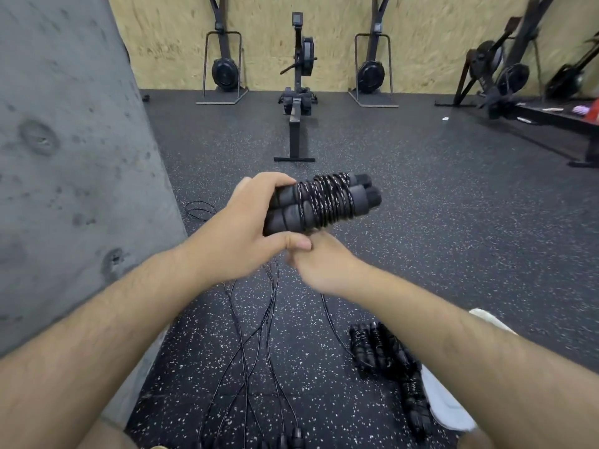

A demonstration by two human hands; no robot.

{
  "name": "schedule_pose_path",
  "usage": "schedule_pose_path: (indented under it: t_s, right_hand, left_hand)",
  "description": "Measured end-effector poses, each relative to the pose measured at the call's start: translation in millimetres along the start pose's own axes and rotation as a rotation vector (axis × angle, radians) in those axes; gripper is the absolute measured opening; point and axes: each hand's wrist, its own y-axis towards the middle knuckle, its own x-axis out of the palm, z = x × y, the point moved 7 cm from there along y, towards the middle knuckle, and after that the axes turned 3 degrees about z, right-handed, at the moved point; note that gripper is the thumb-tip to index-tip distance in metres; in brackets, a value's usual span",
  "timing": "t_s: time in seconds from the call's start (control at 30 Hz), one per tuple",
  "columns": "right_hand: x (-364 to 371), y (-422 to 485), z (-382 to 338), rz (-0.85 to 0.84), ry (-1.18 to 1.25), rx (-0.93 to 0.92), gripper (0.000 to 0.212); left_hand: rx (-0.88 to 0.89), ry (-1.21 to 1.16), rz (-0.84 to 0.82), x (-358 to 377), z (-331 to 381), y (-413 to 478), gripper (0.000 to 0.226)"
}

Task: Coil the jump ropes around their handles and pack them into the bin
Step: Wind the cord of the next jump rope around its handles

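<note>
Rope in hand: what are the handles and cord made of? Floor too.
Handles: likely foam grips, matte grey, soft-looking surface; end caps look like hard black plastic.
Cord: seems braided textile, black with white flecks.
Floor: probably rubber matting, matte black, white-speckled.

Held: one wrapped jump rope (324,204) with two foam handles (287,218). On the floor (421,222): at least three coiled bundles (379,348), exact count unclear, plus several loose ropes (246,351). At the wall (265,43): one rowing machine (296,102) and two upright ski trainers (223,69).
</note>
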Motion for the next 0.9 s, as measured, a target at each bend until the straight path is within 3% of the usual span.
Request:
schedule_pose_path:
  t_s: [0.07,0.23,0.47,0.6,0.9]
  right_hand:
    - [11.9,-8.2,-5.3,-0.083,0.165,0.121,0.029]
    - [10.4,-16.0,-3.1,-0.101,0.185,0.145,0.03]
    - [3.3,-17.4,5.2,-0.057,0.165,0.187,0.033]
    - [6.8,-18.8,6.6,-0.09,0.166,0.206,0.033]
    - [3.4,-35.3,-23.6,-0.21,-0.327,0.034,0.026]
  left_hand:
    - [-0.031,0.046,-0.006,-1.8,-9.9,1.4,0.087]
    - [-0.076,0.077,0.0,-8.5,-20.7,1.3,0.101]
    - [-0.025,0.138,-0.144,3.3,-32.0,-4.2,0.084]
    - [-0.03,0.172,-0.138,4.8,-36.1,-3.8,0.086]
    - [-0.067,0.283,-0.143,3.8,-49.8,-0.4,0.088]
